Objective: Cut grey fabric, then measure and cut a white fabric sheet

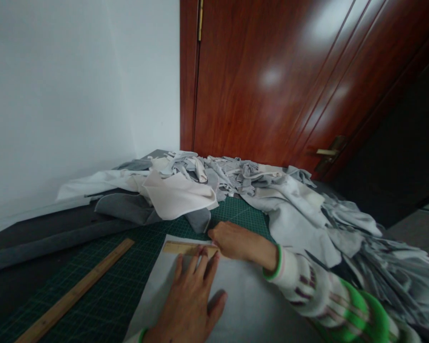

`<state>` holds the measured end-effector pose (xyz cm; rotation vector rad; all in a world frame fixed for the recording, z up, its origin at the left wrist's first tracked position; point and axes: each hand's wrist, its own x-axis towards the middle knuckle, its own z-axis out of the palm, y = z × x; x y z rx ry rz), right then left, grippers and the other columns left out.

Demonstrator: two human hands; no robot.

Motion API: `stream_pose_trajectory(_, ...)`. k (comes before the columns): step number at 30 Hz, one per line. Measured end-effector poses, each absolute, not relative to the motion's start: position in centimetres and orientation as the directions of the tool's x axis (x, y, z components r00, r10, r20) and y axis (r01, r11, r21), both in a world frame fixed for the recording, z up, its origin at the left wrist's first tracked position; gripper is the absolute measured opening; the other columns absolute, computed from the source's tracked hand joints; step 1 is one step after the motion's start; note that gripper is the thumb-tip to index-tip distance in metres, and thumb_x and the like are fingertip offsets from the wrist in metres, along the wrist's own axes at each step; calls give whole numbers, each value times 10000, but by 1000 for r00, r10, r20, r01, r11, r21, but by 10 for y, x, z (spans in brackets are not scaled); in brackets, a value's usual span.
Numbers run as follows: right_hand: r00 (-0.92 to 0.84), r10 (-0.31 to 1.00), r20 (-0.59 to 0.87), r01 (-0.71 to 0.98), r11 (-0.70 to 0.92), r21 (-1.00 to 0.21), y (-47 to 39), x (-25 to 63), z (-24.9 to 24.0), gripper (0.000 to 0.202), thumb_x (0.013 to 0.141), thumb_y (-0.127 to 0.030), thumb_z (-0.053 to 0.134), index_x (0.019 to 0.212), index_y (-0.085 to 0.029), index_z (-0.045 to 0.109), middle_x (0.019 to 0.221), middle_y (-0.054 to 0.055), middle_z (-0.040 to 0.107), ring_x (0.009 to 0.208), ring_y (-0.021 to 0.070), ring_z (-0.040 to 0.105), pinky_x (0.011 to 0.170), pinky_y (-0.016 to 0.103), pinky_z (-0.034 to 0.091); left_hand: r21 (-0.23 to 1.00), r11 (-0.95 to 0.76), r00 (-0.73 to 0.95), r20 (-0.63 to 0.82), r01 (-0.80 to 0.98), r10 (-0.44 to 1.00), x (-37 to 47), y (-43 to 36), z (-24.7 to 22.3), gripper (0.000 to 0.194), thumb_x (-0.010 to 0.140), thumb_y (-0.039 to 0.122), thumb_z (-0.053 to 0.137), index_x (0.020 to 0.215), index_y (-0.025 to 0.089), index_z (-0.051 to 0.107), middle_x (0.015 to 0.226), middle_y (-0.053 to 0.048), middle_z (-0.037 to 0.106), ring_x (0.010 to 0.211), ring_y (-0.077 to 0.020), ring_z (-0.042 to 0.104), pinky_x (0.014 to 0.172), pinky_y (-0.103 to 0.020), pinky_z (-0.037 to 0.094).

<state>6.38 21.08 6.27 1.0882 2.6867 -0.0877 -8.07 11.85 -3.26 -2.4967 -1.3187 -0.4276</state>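
Pale fabric (257, 295) lies on a green mat (239, 212), a ruler (180, 247) along its far edge that could skew if the left hand (188, 305), fingers spread, presses unevenly. At that edge the right hand (230, 240) curls, whether pinching anything cannot be told. Bare mat borders the fabric's left; heaped cloth (296, 221) narrows room beyond its far right.

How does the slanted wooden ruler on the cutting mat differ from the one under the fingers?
The slanted ruler lies untouched on the green mat; the other ruler lies on the pale sheet, touched by the left hand. The slanted ruler runs diagonally in view; the other ruler runs nearly crosswise. Both look wooden and flat.
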Motion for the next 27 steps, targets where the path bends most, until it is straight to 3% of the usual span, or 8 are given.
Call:
stream_pose_trajectory(9, -623, 723, -297, 738, 670, 82, 206, 87, 67, 264, 955, -120, 502, 1075, -38, 723, 1027, 211, 769, 1042, 308, 737, 768, 298, 544, -178, -540, 555, 456, 823, 696, -81, 121, -32, 544, 887, 465, 612, 1308, 126, 668, 1313, -215, 679, 1202, -417, 646, 888, -618, 575)
stream_pose_trajectory(27, -393, 843, -368, 846, 488, 214, 194, 152, 69, 280, 960, -98, 496, 1109, -29, 722, 1077, 225, 764, 1052, 306, 733, 818, 321, 570, -106, -549, 539, 417, 829, 732, -81, 133, -33, 561, 902, 458, 508, 1331, 132, 661, 1305, -237, 681, 1215, -421, 623, 941, -621, 525)
